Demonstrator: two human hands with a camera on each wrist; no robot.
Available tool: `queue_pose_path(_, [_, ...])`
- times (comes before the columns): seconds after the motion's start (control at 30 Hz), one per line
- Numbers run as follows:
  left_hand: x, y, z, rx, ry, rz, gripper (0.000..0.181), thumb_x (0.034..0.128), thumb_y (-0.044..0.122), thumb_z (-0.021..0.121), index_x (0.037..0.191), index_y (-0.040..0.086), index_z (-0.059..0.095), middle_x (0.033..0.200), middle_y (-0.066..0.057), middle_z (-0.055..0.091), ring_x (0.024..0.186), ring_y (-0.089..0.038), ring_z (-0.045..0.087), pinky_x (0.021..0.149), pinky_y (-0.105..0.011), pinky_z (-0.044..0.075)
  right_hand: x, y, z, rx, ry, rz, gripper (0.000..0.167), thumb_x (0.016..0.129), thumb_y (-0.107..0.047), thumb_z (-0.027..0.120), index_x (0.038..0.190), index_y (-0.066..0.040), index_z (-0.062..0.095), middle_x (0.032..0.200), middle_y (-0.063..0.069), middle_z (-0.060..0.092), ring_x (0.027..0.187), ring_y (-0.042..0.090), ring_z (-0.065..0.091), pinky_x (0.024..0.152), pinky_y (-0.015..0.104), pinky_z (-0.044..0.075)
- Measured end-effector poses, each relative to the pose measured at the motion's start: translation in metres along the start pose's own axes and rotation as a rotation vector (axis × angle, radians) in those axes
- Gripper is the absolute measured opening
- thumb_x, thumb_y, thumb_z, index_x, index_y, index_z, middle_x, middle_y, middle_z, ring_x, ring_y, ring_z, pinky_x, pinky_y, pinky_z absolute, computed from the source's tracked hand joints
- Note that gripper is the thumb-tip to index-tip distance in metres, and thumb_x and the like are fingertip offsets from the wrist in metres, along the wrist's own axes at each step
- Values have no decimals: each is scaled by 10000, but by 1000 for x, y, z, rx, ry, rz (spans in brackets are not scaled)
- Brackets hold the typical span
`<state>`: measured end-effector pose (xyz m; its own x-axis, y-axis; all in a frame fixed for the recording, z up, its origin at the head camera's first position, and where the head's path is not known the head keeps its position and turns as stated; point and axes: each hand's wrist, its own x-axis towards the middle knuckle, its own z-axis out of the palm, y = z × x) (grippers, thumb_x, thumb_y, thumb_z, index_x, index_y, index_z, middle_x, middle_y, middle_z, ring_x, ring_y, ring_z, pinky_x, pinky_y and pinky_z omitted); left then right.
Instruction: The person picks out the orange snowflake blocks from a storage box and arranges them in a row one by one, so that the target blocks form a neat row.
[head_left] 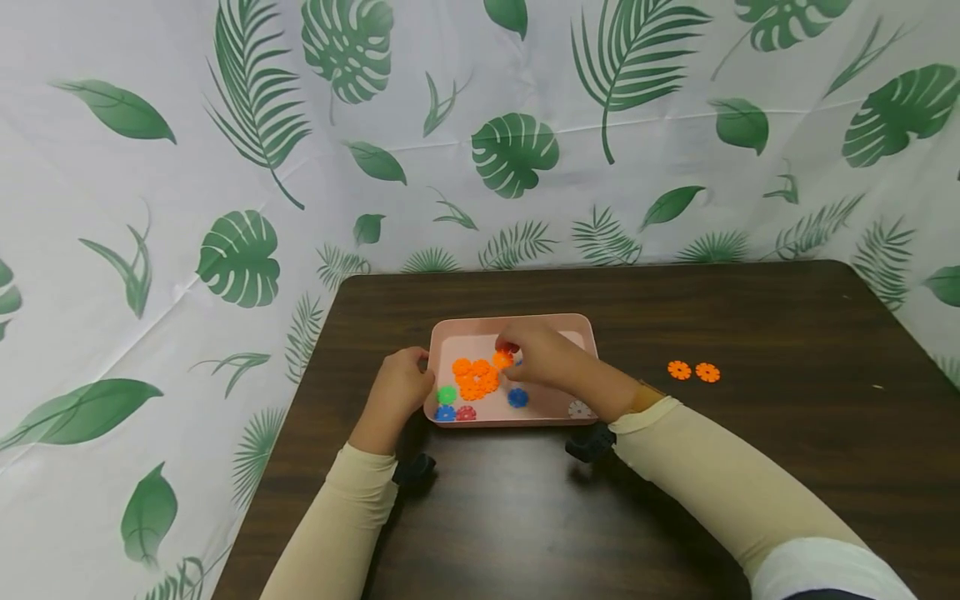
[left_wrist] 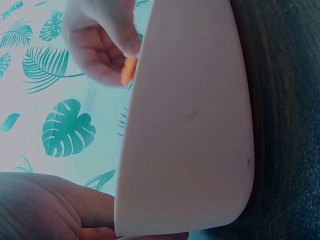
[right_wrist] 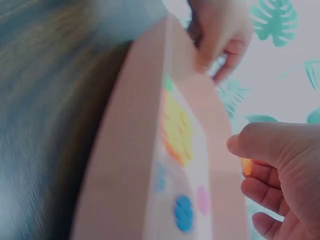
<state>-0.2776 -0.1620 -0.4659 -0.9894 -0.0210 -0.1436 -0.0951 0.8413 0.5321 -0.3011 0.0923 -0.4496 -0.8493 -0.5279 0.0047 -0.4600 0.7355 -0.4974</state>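
My left hand (head_left: pixel 399 385) grips the left rim of a pink tray (head_left: pixel 510 422); in the left wrist view its fingers go round the tray's edge. Over the tray, my right hand (head_left: pixel 546 357) pinches an orange flower-shaped disc (head_left: pixel 502 359) between thumb and fingers, seen also in the right wrist view as an orange piece (right_wrist: pixel 246 166). Beside that hand, a pile of orange discs (head_left: pixel 474 385) lies in the tray. Near the pile are a green disc (head_left: pixel 447 395), a red disc (head_left: pixel 466 412) and a blue disc (head_left: pixel 517 397).
Two orange discs, one (head_left: pixel 678 370) left of the other (head_left: pixel 707 372), lie on the dark wooden table (head_left: pixel 487 508) to the right of the tray. A pale disc (head_left: pixel 579 409) sits in the tray's near right corner. A leaf-patterned cloth (head_left: pixel 450 100) hangs behind the table.
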Motion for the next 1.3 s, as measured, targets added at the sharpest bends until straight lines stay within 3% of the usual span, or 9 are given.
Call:
queue_pose_path(0.27, [0, -1, 1, 2, 2, 13, 368, 949, 162, 645, 1287, 22, 685, 1008, -131, 705, 765, -260, 618, 729, -402, 589, -30, 34, -44, 13, 143, 26, 325, 851, -147, 835, 1133, -40, 715, 1060, 71, 661, 1006, 297, 612, 918, 433, 551])
queue_pose_path(0.6, [-3, 1, 0, -10, -10, -13, 377, 956, 171, 640, 1304, 30, 673, 1047, -140, 699, 810, -277, 624, 774, -419, 600, -95, 92, -88, -2, 287, 82, 332, 855, -85, 814, 1164, -14, 717, 1072, 119, 670, 975, 316, 632, 850, 497, 549])
queue_pose_path(0.77, [-1, 1, -1, -10, -13, -2, 378, 954, 161, 636, 1302, 18, 670, 1037, -142, 699, 792, -275, 619, 757, -410, 600, -139, 125, -97, -17, 274, 208, 347, 890, -119, 790, 1204, -3, 699, 1125, 147, 657, 971, 305, 618, 832, 496, 536])
queue_pose_path(1.0, [-2, 3, -3, -19, -17, -12, 374, 958, 163, 641, 1303, 21, 666, 1021, -144, 691, 791, -280, 620, 742, -399, 596, -191, 176, -95, -69, 254, 341, 387, 914, -203, 787, 1195, 42, 684, 1120, 211, 645, 992, 378, 613, 834, 594, 513])
queue_pose_path(1.13, [-2, 3, -3, -14, -20, -13, 378, 961, 162, 634, 1309, 18, 663, 1032, -144, 690, 794, -278, 616, 731, -391, 590, -210, 197, -91, -92, 232, 402, 401, 916, -216, 779, 1175, 71, 674, 1114, 252, 638, 997, 416, 602, 824, 616, 488])
queue_pose_path(1.3, [-3, 3, 0, -3, -19, -19, 390, 965, 177, 636, 1325, 28, 660, 1056, -140, 692, 812, -276, 618, 755, -397, 596, -220, 210, -87, -67, 175, 448, 421, 908, -199, 770, 1195, 86, 654, 1139, 283, 631, 997, 421, 604, 818, 602, 499])
